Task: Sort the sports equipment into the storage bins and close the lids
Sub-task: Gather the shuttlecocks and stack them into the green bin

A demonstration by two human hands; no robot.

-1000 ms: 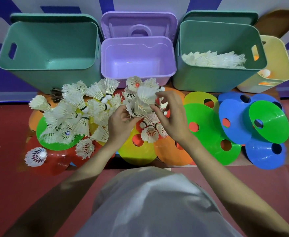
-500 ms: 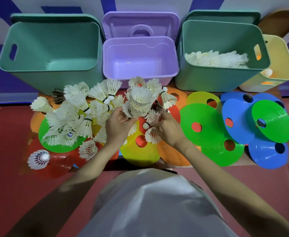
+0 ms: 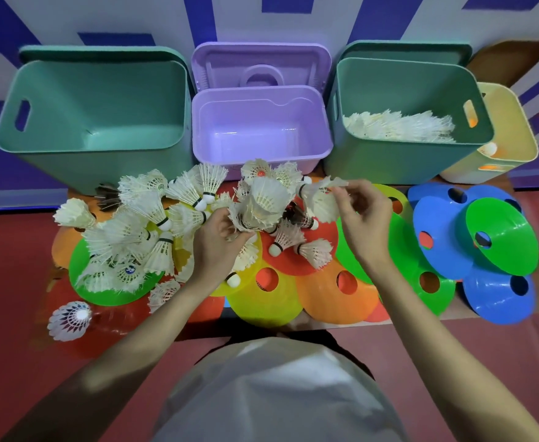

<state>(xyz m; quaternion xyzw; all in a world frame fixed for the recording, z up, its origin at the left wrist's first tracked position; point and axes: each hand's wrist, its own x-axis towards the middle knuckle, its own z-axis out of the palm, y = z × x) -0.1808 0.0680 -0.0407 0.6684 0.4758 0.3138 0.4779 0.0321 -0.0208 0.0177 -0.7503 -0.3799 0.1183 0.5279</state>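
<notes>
1. My left hand (image 3: 220,237), centre frame, grips a nested stack of shuttlecocks (image 3: 262,202) by its base, fingers curled round it.
2. Change from a moment ago: my right hand (image 3: 359,218) was down among the loose shuttlecocks by the orange cone; now it's up and right of the stack, pinching a single shuttlecock (image 3: 321,194) at its feather rim, cork end pointing towards the stack.
3. My read: that one gets slotted onto the stack next, so the bundle is growing before it goes to a bin.
4. Where things sit: a big loose pile of shuttlecocks (image 3: 134,224) is spread over the cones at left of centre, one stray shuttlecock (image 3: 69,320) at lower left.
5. The right green bin (image 3: 405,161), upper right, already holds shuttlecocks; the left green bin (image 3: 96,154) and purple bin (image 3: 258,157) look bare inside.
6. Flat cones (image 3: 497,240) lie unsorted across the middle and right; every lid stands open. Plenty left to do.
</notes>
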